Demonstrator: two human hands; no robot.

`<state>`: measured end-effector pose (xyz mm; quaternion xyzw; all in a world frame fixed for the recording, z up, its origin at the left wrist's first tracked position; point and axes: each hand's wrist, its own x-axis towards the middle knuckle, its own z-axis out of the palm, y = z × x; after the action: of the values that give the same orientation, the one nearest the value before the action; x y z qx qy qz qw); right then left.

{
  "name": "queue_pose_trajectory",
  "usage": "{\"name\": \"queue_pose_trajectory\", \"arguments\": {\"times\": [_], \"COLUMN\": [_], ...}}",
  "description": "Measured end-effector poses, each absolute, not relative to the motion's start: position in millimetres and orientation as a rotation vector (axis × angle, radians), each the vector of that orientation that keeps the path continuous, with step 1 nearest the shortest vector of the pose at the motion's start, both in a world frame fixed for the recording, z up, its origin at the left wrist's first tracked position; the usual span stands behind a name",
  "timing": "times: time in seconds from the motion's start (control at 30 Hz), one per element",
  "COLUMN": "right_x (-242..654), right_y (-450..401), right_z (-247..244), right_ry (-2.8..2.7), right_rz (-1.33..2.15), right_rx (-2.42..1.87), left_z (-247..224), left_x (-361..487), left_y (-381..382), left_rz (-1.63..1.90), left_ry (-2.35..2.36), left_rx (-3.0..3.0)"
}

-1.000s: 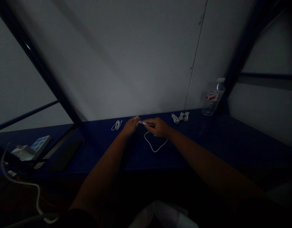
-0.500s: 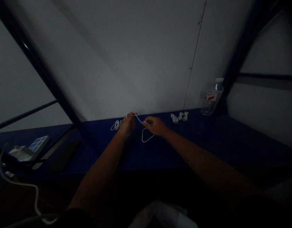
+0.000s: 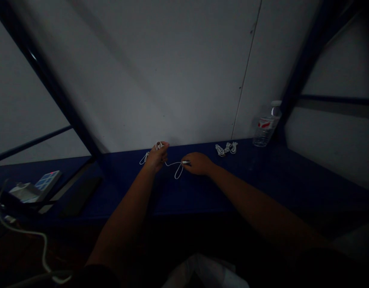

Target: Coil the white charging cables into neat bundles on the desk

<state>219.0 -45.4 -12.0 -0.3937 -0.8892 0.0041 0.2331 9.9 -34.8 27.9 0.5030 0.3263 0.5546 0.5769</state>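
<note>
A thin white cable runs between my two hands above the blue shelf. My left hand is closed on one part of it, with a loop wound around the fingers. My right hand grips the other part near a white plug end, and a small loop hangs beside its fingers. Partly behind my left hand lies a coiled white cable. Several more bundled white cables rest near the wall, beyond my right hand.
A clear plastic bottle with a red-and-white label stands at the back right. On the left are a white power strip, a white adapter and a dark flat object. A thick white cord hangs at lower left.
My left hand has turned and shifted slightly left, with the cable now looped around its fingers. My right hand has moved slightly down, and the hanging cable loop has become smaller.
</note>
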Motion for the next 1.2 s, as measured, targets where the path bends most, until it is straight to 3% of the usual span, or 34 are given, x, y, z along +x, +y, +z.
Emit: {"name": "queue_pose_trajectory", "arguments": {"times": [0.13, 0.3, 0.57, 0.83, 1.03, 1.2], "right_x": [231, 250, 277, 277, 264, 254], "right_y": [-41, -35, -24, -30, -26, -30], "right_z": [-1, 9, 13, 19, 18, 17], "right_ry": [-2.251, -1.677, -1.260, -1.188, -1.120, -1.175], "right_rz": [-0.016, 0.243, 0.220, 0.193, 0.733, 0.912], "right_rx": [-1.154, -1.108, -1.180, -1.150, -0.819, -0.626], "left_z": [23, 12, 15, 19, 17, 25], "left_x": [6, -7, -8, 2, 5, 4], "left_y": [-31, -20, -29, -35, -35, -40], "left_rz": [1.236, 0.967, 0.689, 0.719, 0.862, 0.913], "left_ry": [1.021, 1.374, 1.142, 0.916, 0.988, 1.041], "left_rx": [1.402, 1.715, 1.603, 1.349, 1.416, 1.569]}}
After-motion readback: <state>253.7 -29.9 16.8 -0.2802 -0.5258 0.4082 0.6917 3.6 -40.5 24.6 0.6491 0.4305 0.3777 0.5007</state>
